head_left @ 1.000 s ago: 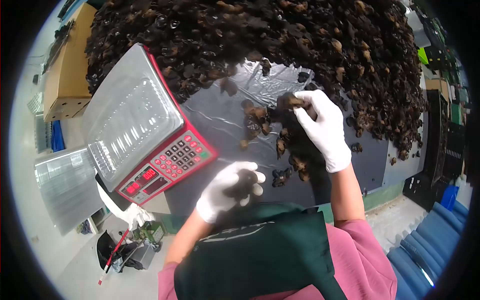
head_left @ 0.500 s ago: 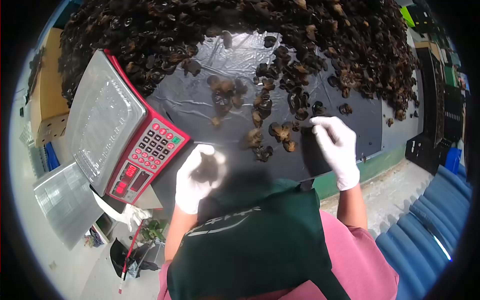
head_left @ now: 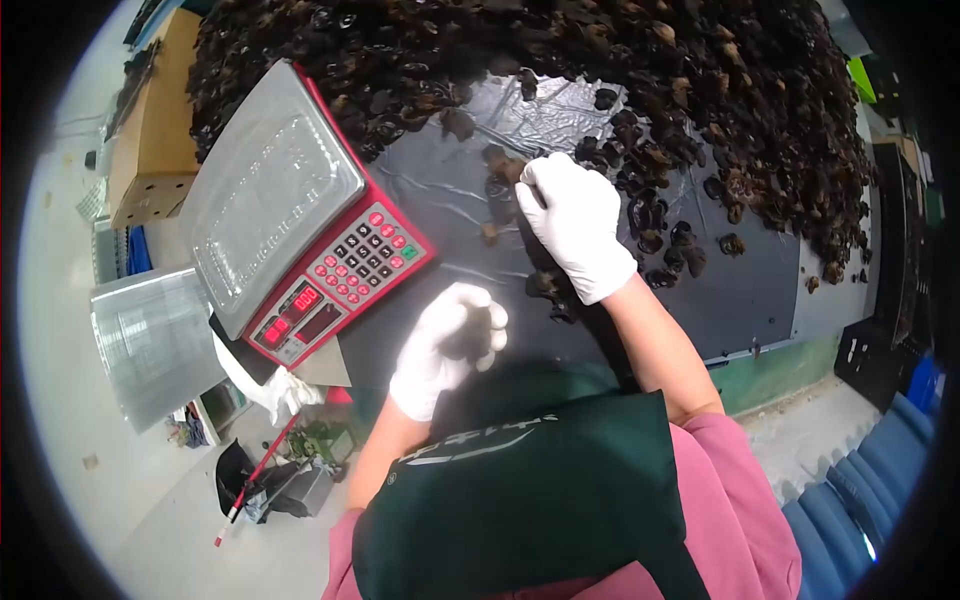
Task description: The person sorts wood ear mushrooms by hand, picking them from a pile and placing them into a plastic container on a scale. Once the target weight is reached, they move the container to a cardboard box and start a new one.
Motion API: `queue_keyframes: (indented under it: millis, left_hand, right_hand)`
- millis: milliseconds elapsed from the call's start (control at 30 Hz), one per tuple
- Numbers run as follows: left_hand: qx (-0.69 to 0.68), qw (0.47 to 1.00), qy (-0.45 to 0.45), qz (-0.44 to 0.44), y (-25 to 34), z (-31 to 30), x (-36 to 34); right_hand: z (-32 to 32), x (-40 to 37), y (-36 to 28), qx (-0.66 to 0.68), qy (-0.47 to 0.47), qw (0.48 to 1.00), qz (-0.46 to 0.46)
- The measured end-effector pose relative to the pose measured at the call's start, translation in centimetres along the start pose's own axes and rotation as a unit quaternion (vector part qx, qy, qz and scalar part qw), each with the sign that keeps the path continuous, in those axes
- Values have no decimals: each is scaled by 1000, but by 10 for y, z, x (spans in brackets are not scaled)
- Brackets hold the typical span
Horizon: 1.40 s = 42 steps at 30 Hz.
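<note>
My right hand (head_left: 580,225), in a white glove, reaches over the dark table covering with its fingers curled. Its fingertips are at a small brown clump of what look like wood ear mushrooms (head_left: 500,165); whether they grip a piece is hidden. My left hand (head_left: 447,345), also gloved in white, is nearer my body, palm turned inward. Its fingers curl round a dark piece (head_left: 464,338) that looks like a wood ear mushroom. More loose mushrooms (head_left: 545,287) lie below my right hand, partly covered by it.
A large heap of dark mushrooms (head_left: 420,45) spans the back and right of the table. At the left stands a red digital scale (head_left: 370,255) with a clear-covered pan (head_left: 275,190). A cardboard box (head_left: 160,130) is beyond it. Blue corrugated material (head_left: 870,490) sits lower right.
My right hand has moved left and away from me, from the right of the loose mushrooms to the brown clump. My left hand stays curled near my body. The view has shifted somewhat.
</note>
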<state>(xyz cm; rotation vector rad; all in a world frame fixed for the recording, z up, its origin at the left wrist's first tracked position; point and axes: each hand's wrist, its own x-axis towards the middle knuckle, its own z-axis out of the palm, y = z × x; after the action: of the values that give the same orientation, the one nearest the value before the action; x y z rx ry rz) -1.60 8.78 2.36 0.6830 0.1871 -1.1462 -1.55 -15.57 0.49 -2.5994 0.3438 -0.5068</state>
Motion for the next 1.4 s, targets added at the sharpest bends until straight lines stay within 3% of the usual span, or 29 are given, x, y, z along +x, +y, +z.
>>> queue_keyframes:
  millis: [233,400,567,667,700,733,800,900,1167,1300,1333,1400]
  left_hand:
    - [4,1000,22,-7,2,2,4]
    - [26,999,11,-33,2,7,8]
    - [31,999,17,-17,4,7,3]
    - [18,1000,23,3,4,4,-3]
    - [19,999,40,9,4,4,-3]
    - [19,998,56,12,3,4,-3]
    - [16,998,62,8,1,5,1]
    - [-5,999,37,-6,-2,3,7]
    - [-19,999,32,-28,-7,6,8]
    - [65,994,68,-55,-7,21,8]
    - [63,994,60,-65,-7,25,9]
    - [59,993,40,-92,-11,32,11]
  right_hand:
    - [-17,-30,10,116,20,992,34]
    - [-15,-5,1,19,117,991,-53]
    - [4,16,8,-31,38,992,-118]
    - [-12,9,6,41,42,996,-63]
    - [-22,6,2,164,28,986,-14]
    - [-31,2,1,202,-4,978,50]
    - [-56,-3,-6,406,-97,877,237]
    - [-72,-15,2,519,-103,793,301]
    - [-66,-42,21,758,-57,542,360]
    - [-90,-51,-22,508,-111,809,273]
    - [-82,-56,-30,431,-73,890,133]
    - [-107,-58,-47,258,-231,937,42]
